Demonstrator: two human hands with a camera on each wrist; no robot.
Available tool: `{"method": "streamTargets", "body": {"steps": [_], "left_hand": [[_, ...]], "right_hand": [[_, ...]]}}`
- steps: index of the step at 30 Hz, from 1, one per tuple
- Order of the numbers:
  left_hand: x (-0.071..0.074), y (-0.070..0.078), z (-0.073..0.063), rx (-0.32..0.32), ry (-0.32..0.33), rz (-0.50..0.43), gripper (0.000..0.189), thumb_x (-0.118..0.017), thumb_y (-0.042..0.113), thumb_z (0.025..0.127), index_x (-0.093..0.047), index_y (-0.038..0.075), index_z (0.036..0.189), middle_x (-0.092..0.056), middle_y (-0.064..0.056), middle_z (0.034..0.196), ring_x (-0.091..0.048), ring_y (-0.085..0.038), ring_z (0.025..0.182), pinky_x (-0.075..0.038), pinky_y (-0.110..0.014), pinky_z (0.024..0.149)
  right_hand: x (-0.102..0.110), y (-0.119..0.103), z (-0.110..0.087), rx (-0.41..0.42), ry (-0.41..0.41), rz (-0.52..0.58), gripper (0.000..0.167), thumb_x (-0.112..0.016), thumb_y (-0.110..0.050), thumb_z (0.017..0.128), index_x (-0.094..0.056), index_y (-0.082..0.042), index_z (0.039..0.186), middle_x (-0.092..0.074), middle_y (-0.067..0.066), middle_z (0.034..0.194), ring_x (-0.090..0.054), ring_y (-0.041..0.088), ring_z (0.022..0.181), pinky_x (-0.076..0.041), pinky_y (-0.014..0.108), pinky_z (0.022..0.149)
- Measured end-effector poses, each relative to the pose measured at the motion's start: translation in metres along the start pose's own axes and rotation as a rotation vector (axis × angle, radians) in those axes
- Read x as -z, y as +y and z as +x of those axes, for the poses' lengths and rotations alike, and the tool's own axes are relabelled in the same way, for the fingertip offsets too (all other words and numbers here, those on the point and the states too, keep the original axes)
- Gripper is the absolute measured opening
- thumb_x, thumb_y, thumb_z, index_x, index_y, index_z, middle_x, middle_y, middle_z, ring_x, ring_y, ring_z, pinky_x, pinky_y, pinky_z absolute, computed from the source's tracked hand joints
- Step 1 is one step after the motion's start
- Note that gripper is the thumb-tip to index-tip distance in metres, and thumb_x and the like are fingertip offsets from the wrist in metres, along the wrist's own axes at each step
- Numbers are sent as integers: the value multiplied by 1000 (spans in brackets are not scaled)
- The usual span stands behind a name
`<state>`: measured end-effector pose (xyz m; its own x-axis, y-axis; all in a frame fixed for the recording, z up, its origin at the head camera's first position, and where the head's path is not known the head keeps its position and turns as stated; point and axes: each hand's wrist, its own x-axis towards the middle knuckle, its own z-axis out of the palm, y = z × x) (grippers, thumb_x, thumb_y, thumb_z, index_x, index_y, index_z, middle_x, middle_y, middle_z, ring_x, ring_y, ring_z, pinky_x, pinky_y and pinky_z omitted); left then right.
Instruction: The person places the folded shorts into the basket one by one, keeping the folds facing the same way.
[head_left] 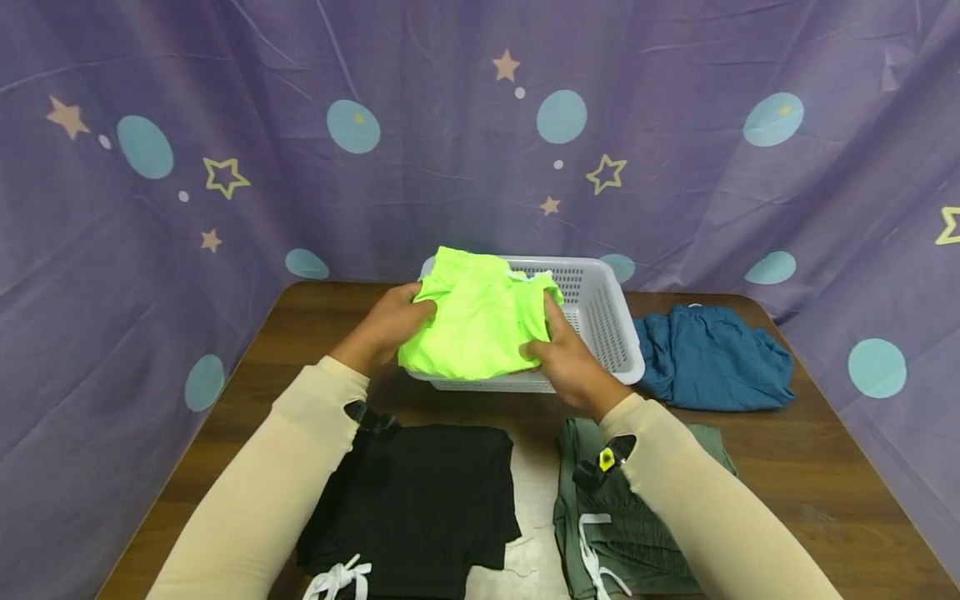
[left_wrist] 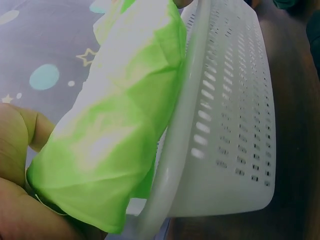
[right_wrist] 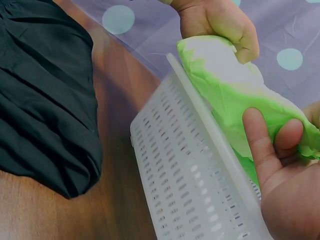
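Observation:
Bright neon green shorts (head_left: 480,321), folded into a bundle with a white drawstring at the upper right, are held above a white perforated plastic basket (head_left: 617,325). My left hand (head_left: 392,323) grips their left side, thumb on top. On the opposite side my right hand (head_left: 566,354) pinches the cloth between thumb and fingers. In the left wrist view the shorts (left_wrist: 110,125) overlap the rim of the basket (left_wrist: 232,125). Seen from the right wrist, both hands hold the shorts (right_wrist: 225,95) along the rim. The cloth hides much of the basket's inside.
Folded black shorts (head_left: 435,500) with a white drawstring lie at the front left of the wooden table (head_left: 825,475). Dark green shorts (head_left: 637,508) lie partly under my right forearm. A blue garment (head_left: 723,358) sits right of the basket. A purple curtain (head_left: 450,125) hangs behind.

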<state>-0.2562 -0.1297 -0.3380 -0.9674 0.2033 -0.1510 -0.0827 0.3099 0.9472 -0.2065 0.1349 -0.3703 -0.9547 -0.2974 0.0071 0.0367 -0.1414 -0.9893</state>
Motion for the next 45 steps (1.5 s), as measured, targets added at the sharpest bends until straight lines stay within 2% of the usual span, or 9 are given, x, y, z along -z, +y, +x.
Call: {"method": "streamTargets", "body": {"steps": [6, 12, 19, 22, 26, 32, 35, 39, 45], "left_hand": [[-8, 0, 6, -1, -11, 36, 64, -51, 7, 88, -47, 8, 152, -52, -14, 120, -54, -26, 89, -51, -33, 71], [-14, 3, 12, -2, -7, 56, 57, -51, 5, 86, -55, 10, 143, -51, -12, 122, -50, -28, 98, -46, -35, 80], [-18, 3, 21, -22, -11, 71, 50, -52, 3, 85, -59, 10, 134, -54, -12, 116, -51, -27, 95, -47, -35, 77], [-20, 3, 25, -25, -16, 77, 50, -52, 4, 86, -59, 10, 135, -54, -12, 114, -52, -26, 94, -47, -35, 77], [-24, 2, 29, -17, -29, 76, 51, -51, 4, 85, -59, 10, 135, -55, -11, 111, -53, -26, 91, -48, -34, 75], [-28, 0, 34, -28, -44, 74, 43, -49, 3, 85, -61, 7, 126, -56, -11, 102, -55, -23, 83, -49, -32, 69], [-31, -1, 38, -14, -51, 56, 44, -49, 2, 86, -61, 7, 128, -56, -10, 102, -56, -23, 80, -50, -32, 68], [-34, -4, 42, 0, -57, 52, 46, -48, 2, 87, -60, 7, 130, -57, -11, 102, -57, -21, 78, -51, -31, 67], [-40, -5, 49, -14, -72, 84, 53, -48, 1, 87, -57, 7, 139, -58, -12, 110, -57, -22, 85, -51, -31, 72]], "right_hand": [[8, 1, 1, -8, 7, 17, 99, -43, 16, 90, 6, -27, 165, -31, 13, 159, -54, 31, 119, -57, 34, 83], [18, 0, 4, -15, 26, -36, 100, -44, 16, 90, 6, -26, 165, -21, 7, 164, -47, 31, 129, -54, 30, 87], [26, -3, 6, -21, 28, -32, 100, -43, 16, 90, 10, -24, 164, -18, 10, 165, -48, 33, 127, -56, 32, 87], [29, -3, 8, -18, 19, -16, 100, -42, 17, 91, 11, -24, 164, -24, 18, 162, -51, 36, 124, -58, 37, 84], [31, -3, 11, -28, 24, -10, 100, -41, 18, 90, 8, -26, 165, -31, 20, 157, -52, 36, 122, -59, 40, 84], [34, -4, 18, -65, 5, -27, 98, -41, 17, 92, 6, -28, 165, -34, 24, 152, -54, 40, 120, -57, 52, 85], [37, -4, 21, -85, -1, -23, 98, -41, 17, 92, 7, -29, 165, -34, 26, 151, -55, 42, 119, -56, 58, 86], [42, -3, 25, -115, 6, -41, 100, -42, 17, 93, 10, -30, 164, -29, 23, 157, -55, 40, 119, -54, 59, 88], [49, -1, 30, -148, 4, -69, 100, -42, 17, 94, 14, -29, 163, -25, 24, 159, -52, 43, 122, -53, 61, 90]]}}
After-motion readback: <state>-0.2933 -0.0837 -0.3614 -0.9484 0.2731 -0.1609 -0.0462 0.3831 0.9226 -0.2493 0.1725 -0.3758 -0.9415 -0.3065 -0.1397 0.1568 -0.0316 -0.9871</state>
